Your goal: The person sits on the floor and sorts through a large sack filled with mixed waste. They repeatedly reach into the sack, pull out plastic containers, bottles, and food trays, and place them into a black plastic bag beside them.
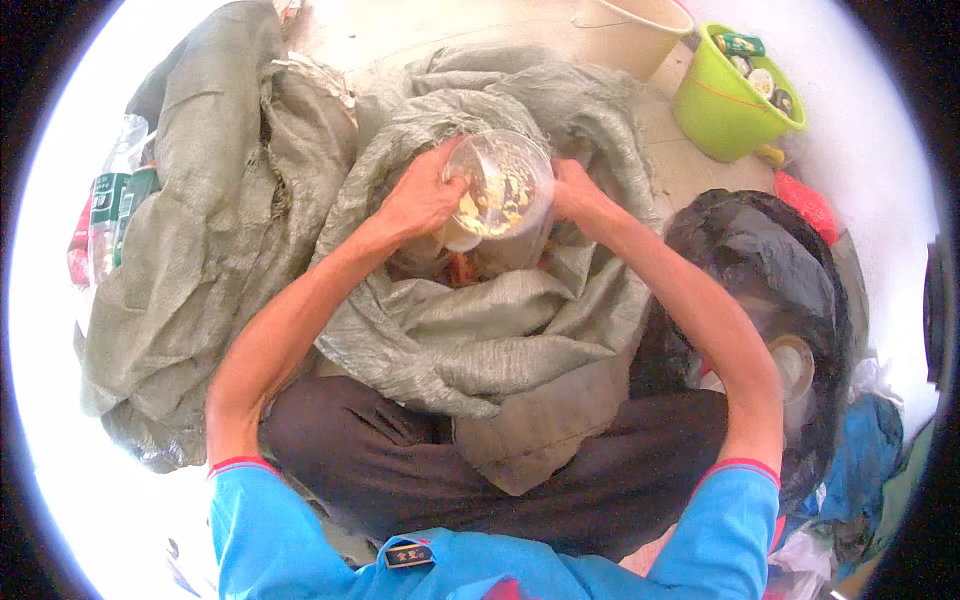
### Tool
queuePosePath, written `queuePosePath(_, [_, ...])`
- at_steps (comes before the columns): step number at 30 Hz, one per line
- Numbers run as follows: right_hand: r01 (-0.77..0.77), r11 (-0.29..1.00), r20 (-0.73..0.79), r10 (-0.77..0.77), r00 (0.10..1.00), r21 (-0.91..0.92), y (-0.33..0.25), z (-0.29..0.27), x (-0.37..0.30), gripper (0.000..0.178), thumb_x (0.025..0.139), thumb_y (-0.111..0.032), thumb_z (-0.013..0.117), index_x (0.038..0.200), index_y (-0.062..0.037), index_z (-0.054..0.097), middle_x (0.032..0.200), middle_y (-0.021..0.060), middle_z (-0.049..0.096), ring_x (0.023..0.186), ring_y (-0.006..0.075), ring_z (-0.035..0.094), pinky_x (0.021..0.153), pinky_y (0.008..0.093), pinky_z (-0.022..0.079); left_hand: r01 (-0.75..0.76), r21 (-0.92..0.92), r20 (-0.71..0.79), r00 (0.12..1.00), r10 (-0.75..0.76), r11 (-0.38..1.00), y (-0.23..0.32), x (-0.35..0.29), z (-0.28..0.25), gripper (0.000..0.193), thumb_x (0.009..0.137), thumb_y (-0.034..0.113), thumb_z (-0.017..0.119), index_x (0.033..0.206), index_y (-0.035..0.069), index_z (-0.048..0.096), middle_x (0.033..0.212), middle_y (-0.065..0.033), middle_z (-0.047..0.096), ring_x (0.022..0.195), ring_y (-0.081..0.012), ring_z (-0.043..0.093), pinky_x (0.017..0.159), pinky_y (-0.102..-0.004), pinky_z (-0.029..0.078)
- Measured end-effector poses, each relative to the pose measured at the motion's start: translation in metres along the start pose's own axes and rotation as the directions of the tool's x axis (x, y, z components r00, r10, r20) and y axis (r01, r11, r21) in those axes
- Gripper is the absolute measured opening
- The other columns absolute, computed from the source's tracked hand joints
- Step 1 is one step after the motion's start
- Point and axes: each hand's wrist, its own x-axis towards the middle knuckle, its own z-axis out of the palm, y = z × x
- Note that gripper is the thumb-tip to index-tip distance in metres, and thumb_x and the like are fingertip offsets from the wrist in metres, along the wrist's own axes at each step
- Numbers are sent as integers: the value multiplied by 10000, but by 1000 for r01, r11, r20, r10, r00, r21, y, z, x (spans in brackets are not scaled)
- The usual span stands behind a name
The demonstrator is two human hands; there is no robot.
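A round clear plastic tub (500, 170) is held between my two hands, with pale yellow bits scattered inside it. My left hand (428, 192) closes on its left side, fingers curled at the rim. On the opposite side my right hand (576, 192) grips the edge; its fingertips are partly hidden behind the tub. Both hands are over the mouth of a grey-green woven sack (430, 350), which stands in front of my crossed legs. Inside the sack, below the tub, other clear plastic and something orange-red show, too covered to name.
A second woven sack (200, 230) slumps at the left, with a green-labelled plastic bottle (105, 220) beside it. A lime-green bucket (725, 125) of cans and a cream bucket (635, 35) stand far right. Nearer lie a black plastic bag (765, 245), a red bag (806, 205) and blue plastic (868, 440).
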Motion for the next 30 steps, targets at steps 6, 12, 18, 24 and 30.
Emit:
queuePosePath(6, [72, 996, -27, -71, 997, 50, -13, -43, -81, 468, 835, -275, 698, 1205, 8, 650, 1042, 77, 699, 872, 159, 649, 704, 321, 537, -133, 36, 79, 988, 130, 990, 68, -2, 27, 503, 889, 82, 503, 1375, -41, 466, 1195, -169, 646, 1107, -238, 613, 980, -363, 477])
queuePosePath(12, [333, 927, -183, -302, 935, 171, -18, -87, -132, 357, 844, -224, 673, 1144, -34, 704, 1042, 65, 709, 846, 138, 655, 698, 334, 544, -240, 119, 110, 967, 228, 963, 149, 21, 44, 483, 874, 176, 533, 1303, -44, 525, 1090, -263, 660, 1044, -370, 629, 926, -421, 471])
queuePosePath(18, [579, 809, -442, -483, 756, 107, -9, -152, -229, 377, 860, -232, 673, 1163, -9, 679, 1096, 111, 703, 930, 203, 657, 823, 340, 527, -378, -114, 236, 888, 395, 919, 251, 34, 109, 418, 894, 234, 545, 1180, -68, 583, 1083, -260, 664, 981, -342, 649, 834, -424, 516])
queuePosePath(24, [216, 939, -722, -345, 599, -269, 20, -228, -399, 492, 844, -264, 710, 1248, 1, 613, 1189, 178, 658, 1053, 273, 634, 910, 371, 500, -762, -152, 314, 566, 762, 629, 321, 43, 272, 498, 899, 212, 584, 1295, -84, 520, 1003, -207, 692, 913, -296, 680, 851, -387, 538])
queuePosePath(30, [-443, 840, -926, -165, 340, -313, 116, -270, -487, 636, 821, -304, 752, 1331, 14, 543, 1285, 237, 608, 1168, 334, 608, 991, 398, 473, -395, -157, 514, 750, 416, 905, 316, 30, 421, 650, 906, 350, 618, 1369, -63, 425, 1167, -326, 630, 1098, -470, 615, 969, -503, 481])
